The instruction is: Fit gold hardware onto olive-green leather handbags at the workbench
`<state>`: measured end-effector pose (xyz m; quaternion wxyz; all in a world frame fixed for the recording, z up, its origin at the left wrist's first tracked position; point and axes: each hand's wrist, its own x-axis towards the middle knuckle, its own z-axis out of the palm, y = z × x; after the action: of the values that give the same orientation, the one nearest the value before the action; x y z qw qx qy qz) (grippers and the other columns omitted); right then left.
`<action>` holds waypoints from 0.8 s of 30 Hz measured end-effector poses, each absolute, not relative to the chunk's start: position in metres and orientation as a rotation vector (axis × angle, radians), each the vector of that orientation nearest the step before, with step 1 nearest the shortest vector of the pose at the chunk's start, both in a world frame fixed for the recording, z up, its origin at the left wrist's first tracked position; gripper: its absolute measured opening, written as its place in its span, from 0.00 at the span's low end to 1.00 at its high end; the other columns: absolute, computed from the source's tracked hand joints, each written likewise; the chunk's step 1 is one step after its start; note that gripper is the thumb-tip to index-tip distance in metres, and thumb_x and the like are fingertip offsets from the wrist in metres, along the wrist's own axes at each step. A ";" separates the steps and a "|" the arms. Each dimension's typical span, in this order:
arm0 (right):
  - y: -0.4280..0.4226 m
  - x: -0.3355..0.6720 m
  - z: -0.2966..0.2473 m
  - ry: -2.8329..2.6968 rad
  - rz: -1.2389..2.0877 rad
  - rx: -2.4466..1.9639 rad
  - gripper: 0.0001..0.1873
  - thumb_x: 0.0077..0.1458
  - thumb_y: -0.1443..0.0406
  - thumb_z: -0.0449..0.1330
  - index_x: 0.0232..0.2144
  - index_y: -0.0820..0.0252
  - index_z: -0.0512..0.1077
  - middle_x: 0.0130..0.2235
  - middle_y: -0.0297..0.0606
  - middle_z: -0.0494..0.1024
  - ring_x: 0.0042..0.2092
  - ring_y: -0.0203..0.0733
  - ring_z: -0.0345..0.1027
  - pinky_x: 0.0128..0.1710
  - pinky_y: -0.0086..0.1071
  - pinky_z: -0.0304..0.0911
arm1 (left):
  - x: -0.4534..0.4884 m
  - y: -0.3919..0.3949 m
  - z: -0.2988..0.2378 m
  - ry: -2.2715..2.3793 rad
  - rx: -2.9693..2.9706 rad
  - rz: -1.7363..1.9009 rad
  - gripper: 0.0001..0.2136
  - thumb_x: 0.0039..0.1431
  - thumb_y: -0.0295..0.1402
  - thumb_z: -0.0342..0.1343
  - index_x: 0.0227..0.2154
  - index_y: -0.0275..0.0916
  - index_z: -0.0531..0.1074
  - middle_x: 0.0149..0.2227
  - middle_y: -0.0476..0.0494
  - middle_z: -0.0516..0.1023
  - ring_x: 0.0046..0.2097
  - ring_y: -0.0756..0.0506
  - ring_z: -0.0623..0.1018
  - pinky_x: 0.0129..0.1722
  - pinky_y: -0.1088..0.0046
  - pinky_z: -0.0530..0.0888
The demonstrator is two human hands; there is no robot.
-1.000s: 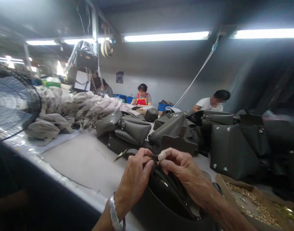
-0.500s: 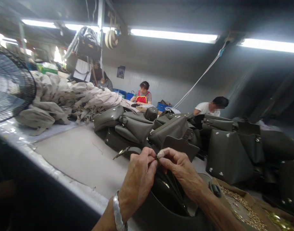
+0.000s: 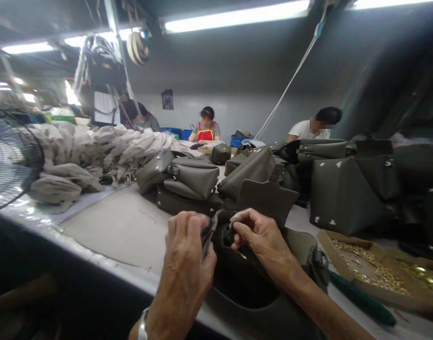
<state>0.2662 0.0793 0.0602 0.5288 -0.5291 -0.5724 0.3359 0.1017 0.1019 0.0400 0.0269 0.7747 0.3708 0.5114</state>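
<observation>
A dark olive-grey handbag (image 3: 237,309) lies right in front of me with its mouth open and a brass zipper (image 3: 240,254) showing inside. My left hand (image 3: 188,259) is closed around the left edge of the bag's opening, thumb on the near side. At the far end of the opening, my right hand (image 3: 262,238) pinches a small dark piece between thumb and fingertips; whether it is part of the lining or the zipper end I cannot make out. A pale covering sits on a right fingertip. Behind my hands a dark flap (image 3: 266,200) stands up.
Several similar handbags (image 3: 343,196) are heaped across the back and right. A cardboard tray (image 3: 329,241) of small gold-coloured fittings and a dark green tool handle (image 3: 361,297) lie at right. Pale cloth pieces (image 3: 74,146) and a fan (image 3: 11,156) are left. Co-workers (image 3: 206,127) sit beyond.
My hands have moved apart: the left now grips the bag's edge, the right pinches at the opening. The mouth gapes wider. A strap with a metal end no longer shows. My view has tilted down.
</observation>
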 end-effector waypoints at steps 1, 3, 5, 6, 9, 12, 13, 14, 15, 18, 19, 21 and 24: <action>0.078 0.266 0.057 -1.404 0.819 -1.285 0.05 0.55 0.64 0.57 0.32 0.61 0.68 0.23 0.30 0.71 0.23 0.34 0.68 0.26 0.27 0.65 | 0.095 0.099 0.038 1.214 2.404 1.582 0.12 0.50 0.21 0.51 0.38 0.39 0.64 0.40 0.40 0.68 0.45 0.39 0.69 0.43 0.61 0.70; 0.076 0.264 0.051 -1.507 0.870 -1.305 0.02 0.53 0.67 0.56 0.29 0.61 0.67 0.23 0.30 0.71 0.23 0.34 0.68 0.26 0.27 0.64 | 0.084 0.093 0.035 1.300 2.435 1.519 0.08 0.52 0.23 0.51 0.35 0.39 0.64 0.37 0.41 0.69 0.43 0.39 0.70 0.41 0.61 0.71; 0.077 0.258 0.045 -1.558 0.917 -1.287 0.01 0.52 0.69 0.56 0.28 0.60 0.66 0.24 0.30 0.71 0.23 0.34 0.68 0.25 0.27 0.64 | 0.077 0.090 0.031 1.361 2.466 1.432 0.04 0.55 0.26 0.50 0.34 0.39 0.66 0.36 0.41 0.70 0.42 0.40 0.71 0.41 0.61 0.71; 0.078 0.255 0.042 -1.551 0.934 -1.263 0.01 0.51 0.69 0.56 0.28 0.60 0.66 0.24 0.30 0.70 0.23 0.34 0.68 0.25 0.27 0.64 | 0.075 0.089 0.030 1.392 2.469 1.409 0.04 0.57 0.28 0.49 0.34 0.39 0.68 0.36 0.41 0.71 0.41 0.40 0.72 0.41 0.61 0.72; 0.084 0.248 0.037 -1.458 1.005 -1.153 0.02 0.52 0.68 0.57 0.28 0.60 0.66 0.24 0.29 0.70 0.24 0.34 0.68 0.27 0.28 0.65 | 0.077 0.088 0.026 1.476 2.421 1.459 0.10 0.61 0.31 0.47 0.40 0.35 0.71 0.40 0.38 0.74 0.44 0.39 0.74 0.44 0.60 0.72; 0.088 0.244 0.036 -1.361 1.073 -1.027 0.05 0.51 0.66 0.59 0.28 0.62 0.66 0.25 0.30 0.70 0.25 0.33 0.68 0.29 0.28 0.67 | 0.085 0.090 0.023 1.464 2.278 1.439 0.15 0.61 0.33 0.45 0.45 0.32 0.70 0.46 0.34 0.75 0.49 0.40 0.74 0.48 0.62 0.72; 0.088 0.244 0.036 -1.325 1.090 -0.993 0.05 0.50 0.66 0.60 0.27 0.62 0.67 0.26 0.30 0.71 0.25 0.32 0.67 0.28 0.28 0.67 | 0.088 0.091 0.022 1.449 2.206 1.399 0.15 0.62 0.33 0.44 0.45 0.32 0.70 0.46 0.35 0.76 0.49 0.40 0.75 0.49 0.63 0.72; 0.088 0.244 0.037 -1.287 1.103 -0.963 0.06 0.49 0.66 0.61 0.27 0.62 0.67 0.26 0.30 0.71 0.25 0.32 0.67 0.28 0.28 0.67 | 0.090 0.092 0.022 1.435 2.134 1.355 0.16 0.62 0.35 0.44 0.46 0.33 0.70 0.46 0.36 0.76 0.49 0.41 0.75 0.49 0.64 0.72; 0.087 0.244 0.037 -1.249 1.115 -0.940 0.06 0.48 0.66 0.61 0.27 0.62 0.67 0.25 0.29 0.71 0.25 0.32 0.68 0.28 0.28 0.68 | 0.092 0.092 0.022 1.423 2.074 1.315 0.17 0.62 0.36 0.44 0.47 0.33 0.69 0.47 0.36 0.76 0.49 0.41 0.75 0.49 0.65 0.72; 0.084 0.246 0.039 -1.125 1.162 -0.883 0.08 0.47 0.64 0.64 0.27 0.63 0.68 0.24 0.29 0.71 0.25 0.32 0.69 0.29 0.28 0.69 | 0.097 0.094 0.024 1.406 2.000 1.272 0.18 0.62 0.39 0.43 0.48 0.35 0.67 0.49 0.37 0.75 0.50 0.42 0.74 0.50 0.66 0.71; 0.083 0.246 0.039 -1.078 1.181 -0.863 0.10 0.47 0.63 0.65 0.27 0.63 0.69 0.24 0.30 0.72 0.26 0.33 0.69 0.30 0.29 0.70 | 0.097 0.094 0.026 1.394 2.001 1.261 0.17 0.62 0.40 0.43 0.47 0.36 0.67 0.48 0.38 0.75 0.50 0.42 0.74 0.48 0.67 0.71; 0.082 0.247 0.040 -0.985 1.209 -0.823 0.14 0.45 0.61 0.68 0.28 0.64 0.70 0.24 0.31 0.72 0.26 0.33 0.70 0.31 0.30 0.71 | 0.099 0.095 0.029 1.372 2.009 1.229 0.15 0.62 0.39 0.43 0.46 0.38 0.67 0.43 0.41 0.76 0.45 0.44 0.75 0.45 0.68 0.71; 0.083 0.247 0.041 -0.921 1.235 -0.775 0.16 0.42 0.60 0.70 0.28 0.65 0.70 0.25 0.33 0.74 0.27 0.33 0.70 0.33 0.30 0.73 | 0.102 0.099 0.032 1.404 2.015 1.201 0.12 0.60 0.38 0.46 0.42 0.39 0.67 0.34 0.46 0.76 0.36 0.46 0.75 0.38 0.71 0.70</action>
<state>0.2472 0.0830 0.0412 0.6506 -0.3411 -0.4057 0.5438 0.1023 0.0989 0.0322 0.2025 0.7219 0.5029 0.4301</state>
